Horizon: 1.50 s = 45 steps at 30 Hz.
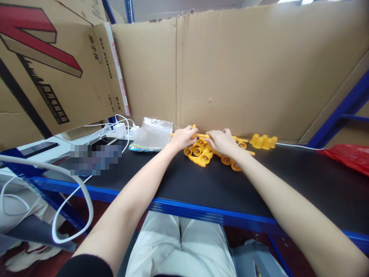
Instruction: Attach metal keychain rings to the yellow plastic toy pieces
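Off to the left of my grip I see white cables and a charger block (119, 130), then a clear plastic bag (152, 134) lying just beside my left hand (182, 138). That hand is curled down onto the heap of yellow plastic parts (205, 153) and pinches a thin yellow rod (201, 135), whose other end my right hand (221, 141) closes on from above. Further right of the grip sits a separate yellow piece (263, 141) against the cardboard wall (245, 69), with a red bag (347, 157) well apart on the black tabletop (201, 184).
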Available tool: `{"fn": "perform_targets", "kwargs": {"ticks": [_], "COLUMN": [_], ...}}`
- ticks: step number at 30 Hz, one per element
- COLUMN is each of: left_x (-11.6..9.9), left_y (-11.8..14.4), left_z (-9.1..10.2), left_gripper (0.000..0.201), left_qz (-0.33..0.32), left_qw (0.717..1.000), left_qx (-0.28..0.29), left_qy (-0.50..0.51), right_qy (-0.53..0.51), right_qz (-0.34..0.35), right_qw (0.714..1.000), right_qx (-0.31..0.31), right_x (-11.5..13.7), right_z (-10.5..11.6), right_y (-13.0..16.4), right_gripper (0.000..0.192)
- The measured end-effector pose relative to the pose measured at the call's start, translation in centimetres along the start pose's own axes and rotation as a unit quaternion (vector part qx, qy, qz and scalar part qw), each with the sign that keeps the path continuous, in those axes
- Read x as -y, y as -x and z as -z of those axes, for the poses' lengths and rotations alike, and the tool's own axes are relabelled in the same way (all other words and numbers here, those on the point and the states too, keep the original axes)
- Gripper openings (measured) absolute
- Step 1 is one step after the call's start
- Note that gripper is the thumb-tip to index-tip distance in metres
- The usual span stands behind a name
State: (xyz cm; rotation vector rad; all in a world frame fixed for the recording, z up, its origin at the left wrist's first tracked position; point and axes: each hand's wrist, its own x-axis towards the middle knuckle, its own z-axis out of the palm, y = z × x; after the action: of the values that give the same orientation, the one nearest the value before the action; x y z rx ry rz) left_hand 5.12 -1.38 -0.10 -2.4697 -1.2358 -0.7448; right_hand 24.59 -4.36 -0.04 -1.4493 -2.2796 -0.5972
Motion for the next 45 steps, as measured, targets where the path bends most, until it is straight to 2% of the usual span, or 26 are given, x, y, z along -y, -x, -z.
{"fn": "perform_targets", "kwargs": {"ticks": [2, 4, 8, 12, 16, 22, 30, 39, 45], "left_x": [-0.1, -0.2, -0.2, 0.0, 0.3, 0.2, 0.3, 0.4, 0.4], "left_y": [-0.1, -0.1, -0.1, 0.0, 0.1, 0.0, 0.1, 0.0, 0.1], "left_z": [0.0, 0.0, 0.0, 0.0, -0.1, -0.1, -0.2, -0.5, -0.4], "left_gripper": [0.030, 0.030, 0.030, 0.030, 0.029, 0.029, 0.031, 0.028, 0.031], "left_qz": [-0.005, -0.007, -0.008, -0.003, -0.003, -0.009, -0.002, 0.001, 0.009], "left_qw": [1.000, 1.000, 1.000, 1.000, 1.000, 1.000, 1.000, 1.000, 1.000], "left_qx": [0.006, 0.005, -0.008, -0.001, 0.008, -0.007, -0.001, -0.006, -0.007], "left_qy": [-0.001, 0.006, 0.015, 0.006, 0.008, 0.019, 0.005, 0.003, 0.000], "right_qy": [0.028, 0.044, 0.035, -0.009, -0.005, 0.051, 0.026, 0.080, 0.058], "right_qz": [0.004, 0.013, 0.017, 0.041, 0.059, 0.049, 0.062, 0.052, 0.055], "right_qw": [1.000, 0.999, 0.999, 0.999, 0.998, 0.996, 0.997, 0.994, 0.996], "right_qx": [0.011, -0.008, -0.035, -0.015, 0.008, -0.046, -0.028, -0.054, -0.048], "right_x": [0.2, 0.3, -0.2, -0.8, -0.9, -0.9, -1.4, -0.6, -0.8], "right_z": [0.3, 0.6, 0.3, -0.7, -1.1, -0.7, -1.5, -0.5, -1.2], "right_y": [0.0, 0.0, 0.1, 0.2, 0.2, 0.1, 0.2, 0.2, 0.3], "right_gripper": [0.020, 0.017, 0.021, 0.030, 0.028, 0.020, 0.033, 0.017, 0.031]}}
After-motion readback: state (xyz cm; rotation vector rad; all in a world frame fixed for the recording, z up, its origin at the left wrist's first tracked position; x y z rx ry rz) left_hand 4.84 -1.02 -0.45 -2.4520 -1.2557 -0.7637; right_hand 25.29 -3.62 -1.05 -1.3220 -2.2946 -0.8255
